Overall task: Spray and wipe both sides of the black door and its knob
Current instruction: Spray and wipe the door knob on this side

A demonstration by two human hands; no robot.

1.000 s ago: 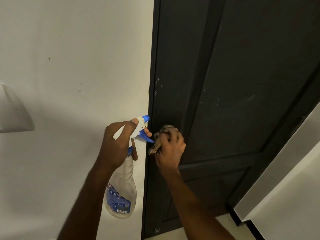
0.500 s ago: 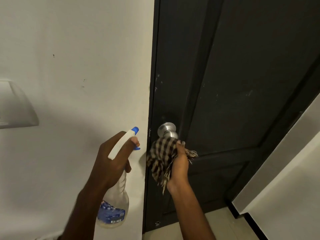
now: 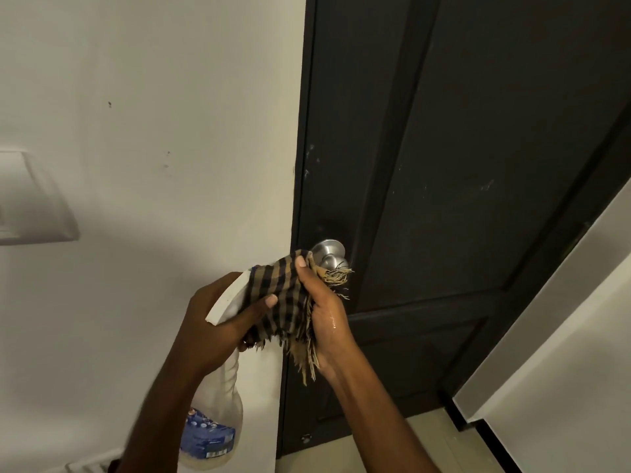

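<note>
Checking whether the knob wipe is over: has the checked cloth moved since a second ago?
Yes. The checked cloth, pinched in the right hand, has come off the door knob, down and left, toward the spray bottle in the left hand.

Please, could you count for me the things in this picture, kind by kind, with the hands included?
Spray bottle: 1
Checked cloth: 1
Black door: 1
Knob: 1
Wall switch plate: 1
Hands: 2, left hand and right hand
Total: 7
</note>
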